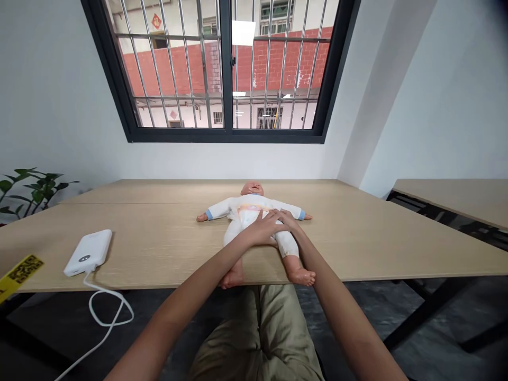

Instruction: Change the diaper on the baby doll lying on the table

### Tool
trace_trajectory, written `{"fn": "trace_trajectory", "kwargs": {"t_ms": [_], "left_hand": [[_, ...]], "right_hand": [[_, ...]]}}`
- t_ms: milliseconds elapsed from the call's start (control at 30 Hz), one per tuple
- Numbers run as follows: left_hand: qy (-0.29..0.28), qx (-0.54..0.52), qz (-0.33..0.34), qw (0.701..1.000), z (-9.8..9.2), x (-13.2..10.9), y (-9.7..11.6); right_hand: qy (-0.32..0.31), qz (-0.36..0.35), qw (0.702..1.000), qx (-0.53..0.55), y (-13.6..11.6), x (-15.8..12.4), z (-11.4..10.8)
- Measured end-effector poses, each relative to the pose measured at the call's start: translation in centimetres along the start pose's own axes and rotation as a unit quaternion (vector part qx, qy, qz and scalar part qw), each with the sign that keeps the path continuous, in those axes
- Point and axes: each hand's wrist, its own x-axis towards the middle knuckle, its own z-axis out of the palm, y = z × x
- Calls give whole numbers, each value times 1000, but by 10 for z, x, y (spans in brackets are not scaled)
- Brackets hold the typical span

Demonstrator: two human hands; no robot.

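Observation:
A baby doll (252, 189) lies on its back on the table, head away from me and bare feet at the near edge. It wears white baby clothes (234, 230) with blue cuffs and a faint orange print on the front. My left hand (265, 228) is at the doll's lower belly and hip, its fingers closed on the white cloth. Beside it, my right hand (284, 218) meets the left one over the same hip, fingers bent in on the clothes. The fingertips overlap, and the exact spot they grip is partly hidden.
The pale wood table (159, 233) ends just before my lap. At its left side lies a white power bank (89, 253) with a white cable (109, 324) hanging off the edge. A leafy plant (37, 190) stands far left, and another table (456, 196) stands right.

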Motion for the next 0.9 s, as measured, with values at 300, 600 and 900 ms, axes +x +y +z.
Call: {"fn": "trace_trajectory", "kwargs": {"t_ms": [300, 600, 900], "left_hand": [[-18, -40, -24, 999, -1, -17, -31], [36, -136, 0, 990, 6, -21, -53], [42, -149, 7, 988, 13, -22, -61]], "right_hand": [[-47, 27, 993, 105, 9, 12, 26], [78, 33, 996, -10, 38, 19, 12], [-85, -3, 996, -21, 37, 13, 17]]}}
